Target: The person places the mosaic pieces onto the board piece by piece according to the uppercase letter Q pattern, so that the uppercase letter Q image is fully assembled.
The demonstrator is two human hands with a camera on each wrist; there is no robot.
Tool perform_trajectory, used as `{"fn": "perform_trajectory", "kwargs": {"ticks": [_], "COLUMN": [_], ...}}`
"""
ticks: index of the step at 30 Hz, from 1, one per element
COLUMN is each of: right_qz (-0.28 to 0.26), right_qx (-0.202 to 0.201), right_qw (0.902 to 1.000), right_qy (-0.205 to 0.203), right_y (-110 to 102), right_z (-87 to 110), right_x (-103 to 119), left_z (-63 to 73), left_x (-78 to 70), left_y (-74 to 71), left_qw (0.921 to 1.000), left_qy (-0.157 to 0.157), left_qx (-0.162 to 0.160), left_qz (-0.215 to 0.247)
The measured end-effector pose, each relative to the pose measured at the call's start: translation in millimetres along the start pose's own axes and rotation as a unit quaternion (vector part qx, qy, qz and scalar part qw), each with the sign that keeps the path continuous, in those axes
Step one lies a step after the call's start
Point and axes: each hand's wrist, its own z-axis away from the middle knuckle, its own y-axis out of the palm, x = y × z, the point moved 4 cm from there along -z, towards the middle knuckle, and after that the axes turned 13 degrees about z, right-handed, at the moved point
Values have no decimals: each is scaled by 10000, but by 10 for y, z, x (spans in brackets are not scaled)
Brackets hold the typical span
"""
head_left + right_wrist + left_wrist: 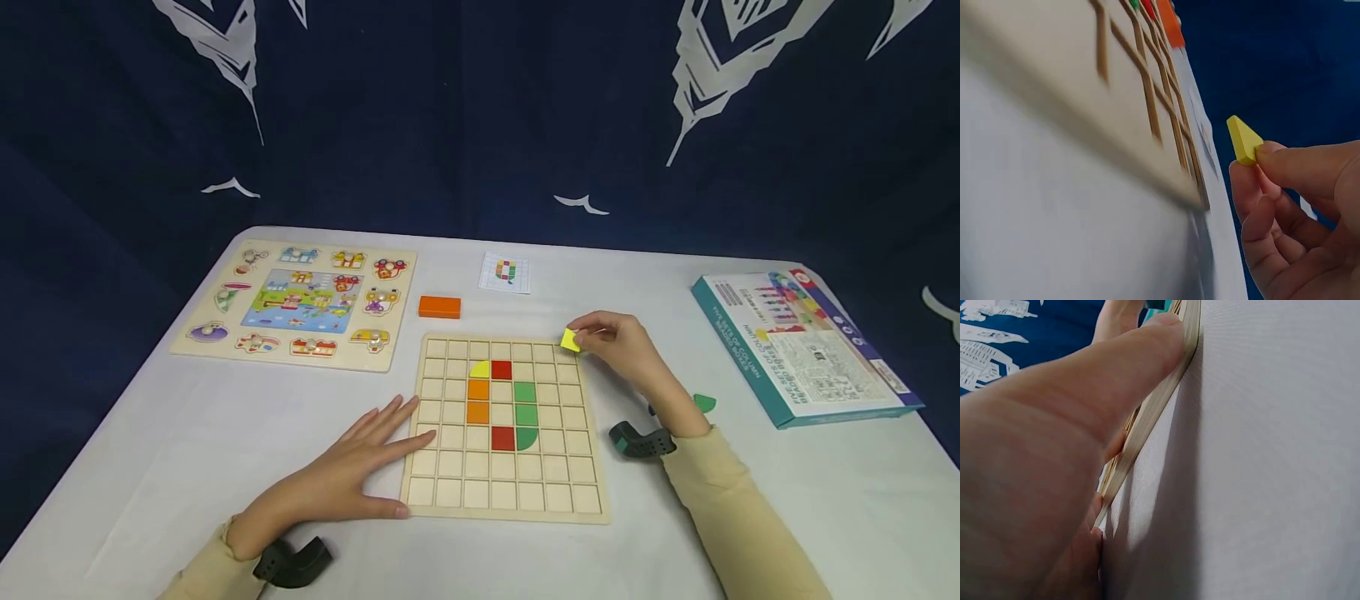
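A wooden grid board (510, 515) lies on the white table with colored pieces set in its squares: a yellow quarter-round (480, 369), red squares (501, 370), orange squares (477, 390), green squares (525, 392) and a green quarter-round (527, 437). Fingers spread, my left hand (352, 467) rests along the board's left edge, its thumb against the rim in the left wrist view. My right hand (622, 346) pinches a small yellow block (1244, 140) between thumb and fingers, near the board's far right corner. One narrowing, pointed side of that block shows in the right wrist view.
A pattern card (505, 273) and an orange block (439, 307) lie beyond the board. To the left is a wooden picture puzzle (300, 300); to the right, a flat game box (806, 342). Beside my right forearm lies a green piece (704, 403).
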Motion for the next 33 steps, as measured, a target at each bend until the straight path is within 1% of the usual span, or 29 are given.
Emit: {"fn": "perform_trajectory", "kwargs": {"ticks": [3, 6, 12, 15, 17, 21, 27, 33], "right_qz": [-152, -286, -453, -205, 36, 490, 821, 1047], "right_qx": [106, 204, 446, 390, 277, 134, 133, 204], "right_qw": [9998, 9994, 9980, 9989, 9992, 9970, 9934, 9899], "right_qy": [-15, 17, 15, -172, -302, -585, -794, -939], "right_y": [135, 255, 444, 485, 496, 516, 543, 545], "right_z": [3, 2, 38, 48, 45, 42, 70, 94], "right_x": [121, 213, 295, 313, 330, 389, 456, 465], "left_z": [6, -9, -8, -2, -2, 2, 8, 1], "left_x": [7, 8, 13, 17, 17, 2, -27, 9], "left_y": [-1, -1, 3, 7, 5, -7, -21, -7], "left_qw": [10000, 9999, 10000, 10000, 10000, 10000, 10000, 10000], "left_qy": [-92, -94, -61, -44, -41, -15, 22, -46], "left_qx": [26, 18, 30, 35, 30, -2, -2, 55], "left_qz": [18, 31, 17, -5, -25, -4, 44, 30]}}
